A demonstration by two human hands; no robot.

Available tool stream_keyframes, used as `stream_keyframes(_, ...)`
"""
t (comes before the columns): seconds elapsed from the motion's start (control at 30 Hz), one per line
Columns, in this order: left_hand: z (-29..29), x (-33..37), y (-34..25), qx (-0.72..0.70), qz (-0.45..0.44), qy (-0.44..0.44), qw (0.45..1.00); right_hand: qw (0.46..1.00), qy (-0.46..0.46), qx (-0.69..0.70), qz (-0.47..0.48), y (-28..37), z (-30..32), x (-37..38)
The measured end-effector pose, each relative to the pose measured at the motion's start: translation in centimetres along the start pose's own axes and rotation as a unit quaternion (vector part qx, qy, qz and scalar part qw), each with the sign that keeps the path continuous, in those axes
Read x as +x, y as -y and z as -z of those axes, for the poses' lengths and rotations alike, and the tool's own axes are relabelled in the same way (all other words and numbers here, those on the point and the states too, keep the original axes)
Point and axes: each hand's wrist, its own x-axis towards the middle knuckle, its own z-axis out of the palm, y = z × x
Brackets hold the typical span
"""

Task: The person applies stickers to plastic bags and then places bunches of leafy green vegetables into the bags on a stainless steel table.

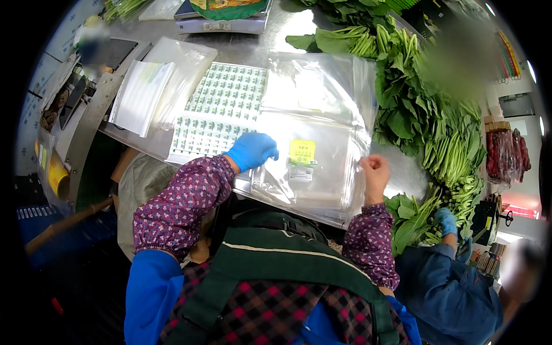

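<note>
Clear flat plastic bags (330, 181) are spread between the curled blue-gloved left hand (252, 152) and, near their right edge, the curled bare right hand (375, 175), neither grip being discernible, with grey steel tabletop (409, 172) exposed rightward.

I see the person's left forearm (187, 195) slant forward and inward, the blue-gloved left hand (252, 151) back upward, loosely bent. The right forearm (372, 236) reaches straighter ahead; the bare right hand (375, 172) is half curled, its grip unclear from here.
</note>
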Motion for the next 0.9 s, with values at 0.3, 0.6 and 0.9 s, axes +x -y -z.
stream_keyframes(0.3,3.0,-1.8,-3.4,-0.316,0.056,-0.398,0.859,0.977,0.194,0.078,-0.035,5.4,-6.0,-4.0)
stream_keyframes(0.6,-0.1,-2.1,-0.7,0.141,-0.067,-0.023,0.988,0.971,0.117,-0.178,0.107,6.2,-7.1,-3.8)
stream_keyframes(0.9,5.7,2.0,-0.5,-0.337,0.173,-0.331,0.864,0.992,-0.016,0.074,0.105,6.5,-1.9,-0.4)
